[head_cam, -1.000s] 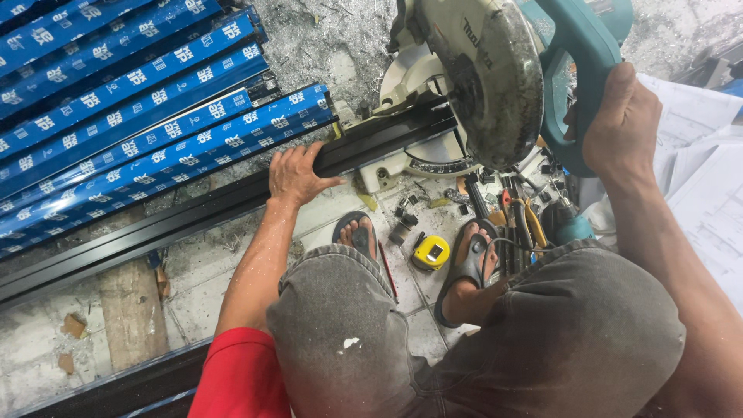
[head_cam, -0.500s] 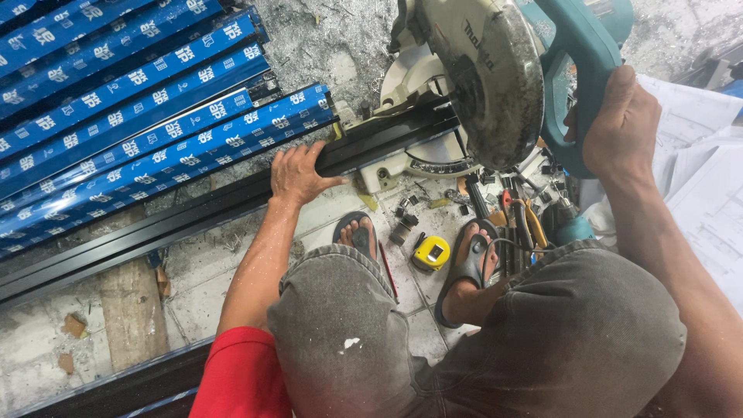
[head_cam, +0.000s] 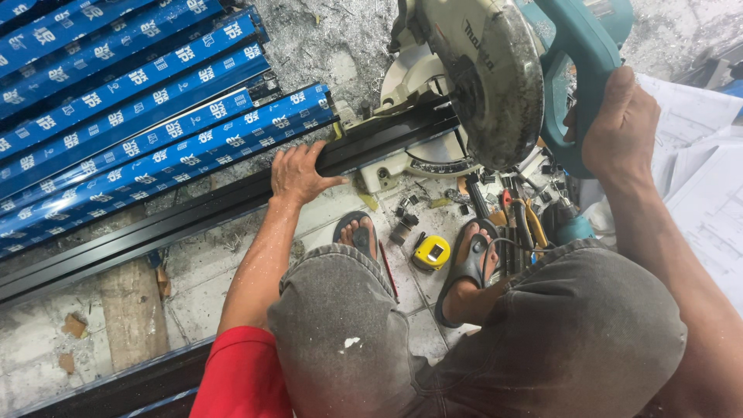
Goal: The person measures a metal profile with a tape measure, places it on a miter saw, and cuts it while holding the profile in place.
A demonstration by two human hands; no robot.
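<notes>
Black profile (head_cam: 193,220) under left hand (head_cam: 298,174), floor-edge clear.

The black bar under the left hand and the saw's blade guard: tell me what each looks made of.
Black bar: looks like extruded metal, probably aluminium, with a dark satin coating; long straight ridges and silvery shavings nearby suggest it. The left hand presses on it.
Blade guard: seems cast metal, dull grey and dust-caked. The handle gripped by the right hand looks like teal moulded plastic.
</notes>
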